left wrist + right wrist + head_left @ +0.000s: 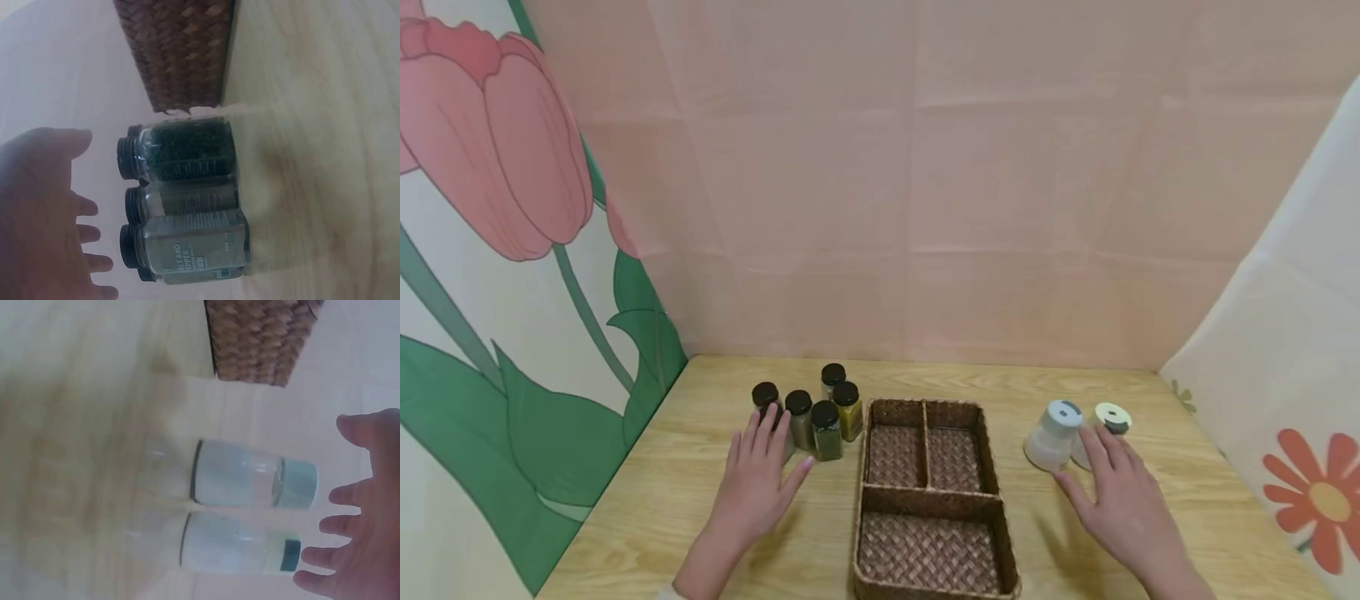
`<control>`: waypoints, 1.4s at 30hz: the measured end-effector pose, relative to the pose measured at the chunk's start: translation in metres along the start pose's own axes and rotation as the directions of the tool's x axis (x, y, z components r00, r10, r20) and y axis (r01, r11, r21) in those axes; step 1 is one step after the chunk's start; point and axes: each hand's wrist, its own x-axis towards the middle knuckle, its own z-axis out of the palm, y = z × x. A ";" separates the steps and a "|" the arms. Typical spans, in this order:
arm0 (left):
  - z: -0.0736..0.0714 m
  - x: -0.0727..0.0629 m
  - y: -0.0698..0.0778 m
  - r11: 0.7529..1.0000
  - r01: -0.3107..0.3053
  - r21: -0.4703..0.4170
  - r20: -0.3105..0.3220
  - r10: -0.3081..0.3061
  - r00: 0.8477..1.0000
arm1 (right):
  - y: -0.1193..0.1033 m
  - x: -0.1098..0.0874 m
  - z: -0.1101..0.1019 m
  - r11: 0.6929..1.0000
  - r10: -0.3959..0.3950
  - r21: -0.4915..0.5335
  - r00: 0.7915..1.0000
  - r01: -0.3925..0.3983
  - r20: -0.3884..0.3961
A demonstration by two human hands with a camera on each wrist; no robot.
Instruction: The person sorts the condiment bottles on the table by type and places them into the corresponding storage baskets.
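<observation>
My left hand [758, 477] hovers with spread fingers in front of a group of several black-capped spice jars. One jar [197, 244] carries a salt and pepper label, another [827, 432] holds dark green flakes, and one [848, 411] has yellow contents. On the other side, my right hand [1123, 500] reaches with extended fingers toward two clear shakers with white contents. One shaker [250, 475] has a pale blue cap, the other [240, 542] a pale yellow-green cap. Both wrist views show a gap between the fingertips and the caps. Neither hand holds anything.
Between the hands lies a brown woven basket [931, 490] with two small compartments at the back and one wide one in front. Everything stands on a light wooden table [700, 417]. A pink cloth [925, 208] hangs behind, with flower-printed cloths at both sides.
</observation>
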 end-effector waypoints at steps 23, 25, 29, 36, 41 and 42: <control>-0.004 0.018 0.026 0.999 -0.052 0.006 0.010 0.052 0.999 | 0.051 0.022 -0.012 0.990 0.123 0.068 0.992 -0.122 -0.003; -0.005 0.018 0.032 0.997 -0.079 0.008 0.008 0.079 0.997 | 0.056 0.024 -0.012 0.989 0.136 0.065 0.991 -0.136 0.003; -0.004 0.017 0.042 0.991 -0.128 0.026 -0.009 0.128 0.992 | 0.063 0.028 -0.011 0.986 0.152 0.060 0.988 -0.153 0.022; 0.003 0.014 0.054 0.983 -0.181 0.031 0.000 0.181 0.984 | 0.072 0.032 -0.009 0.982 0.179 0.056 0.982 -0.182 0.053; 0.010 0.010 0.059 0.978 -0.207 0.011 0.046 0.206 0.977 | 0.078 0.035 -0.007 0.976 0.202 0.065 0.976 -0.207 0.080; 0.011 0.009 0.059 0.978 -0.208 0.002 0.061 0.208 0.976 | 0.079 0.036 -0.006 0.975 0.206 0.068 0.975 -0.212 0.088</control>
